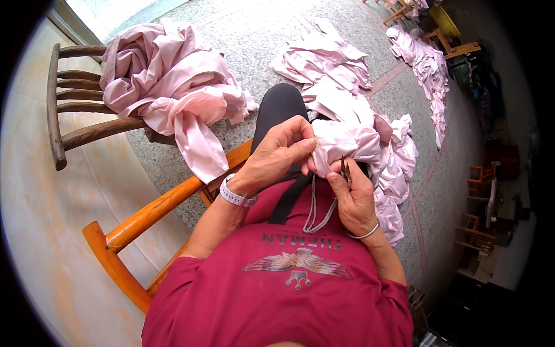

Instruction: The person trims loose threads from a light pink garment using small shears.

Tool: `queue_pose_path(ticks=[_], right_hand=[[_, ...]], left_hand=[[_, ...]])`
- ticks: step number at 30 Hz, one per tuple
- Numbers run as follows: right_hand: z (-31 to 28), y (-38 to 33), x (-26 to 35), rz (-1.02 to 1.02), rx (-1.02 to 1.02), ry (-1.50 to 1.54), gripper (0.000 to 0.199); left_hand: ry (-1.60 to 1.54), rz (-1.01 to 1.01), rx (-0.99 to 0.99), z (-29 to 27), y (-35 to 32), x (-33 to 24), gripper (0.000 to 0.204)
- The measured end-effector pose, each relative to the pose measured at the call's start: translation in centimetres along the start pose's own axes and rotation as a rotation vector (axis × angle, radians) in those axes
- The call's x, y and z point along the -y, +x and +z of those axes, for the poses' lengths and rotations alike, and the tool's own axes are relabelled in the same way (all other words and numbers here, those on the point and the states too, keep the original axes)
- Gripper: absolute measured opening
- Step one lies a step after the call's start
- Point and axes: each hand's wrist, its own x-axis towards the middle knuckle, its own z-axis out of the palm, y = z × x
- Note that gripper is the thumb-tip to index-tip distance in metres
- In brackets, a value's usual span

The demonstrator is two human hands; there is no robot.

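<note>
Over my lap lies a length of pale pink cloth (347, 140), its edge bunched between my two hands. My left hand (277, 151) is closed on that edge, thumb and forefinger pinching it. Close by on the right, my right hand (354, 194) holds a small pair of dark scissors (346, 169), points up, against the cloth. Its fingertips also touch the fabric from beneath; the scissors' handles are mostly hidden in the palm. From my lap the cloth spills to the floor in loose folds on the right and ahead.
More pink cloth (167, 81) is heaped on a wooden chair (87, 136) at the left. An orange wooden armrest (156, 214) runs beside my left arm. Another pink pile (425, 75) trails over the speckled floor (231, 29) at the far right, near small wooden stools (477, 231).
</note>
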Motion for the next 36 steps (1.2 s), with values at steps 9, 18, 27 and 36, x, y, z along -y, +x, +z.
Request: queue_pose_path(ticks=[9, 18, 27, 36], right_hand=[[-1.3, 0.2, 1.0, -0.001, -0.195, 0.194, 0.018], [-3.9, 0.3, 2.3, 0.091, -0.208, -0.053, 0.019], [-3.2, -0.8, 5.1, 0.159, -0.01, -0.027, 0.016], [-3.2, -0.5, 5.4, 0.148, 0.009, -0.101, 0.017]], left_hand=[[0.031, -0.047, 0.026, 1.4, -0.3, -0.5, 0.015], [-0.078, -0.039, -0.04, 2.1, -0.3, -0.1, 0.018], [-0.088, -0.081, -0.051, 3.6, -0.6, -1.2, 0.026], [-0.109, -0.086, -0.025, 3.1, -0.6, -0.7, 0.027]])
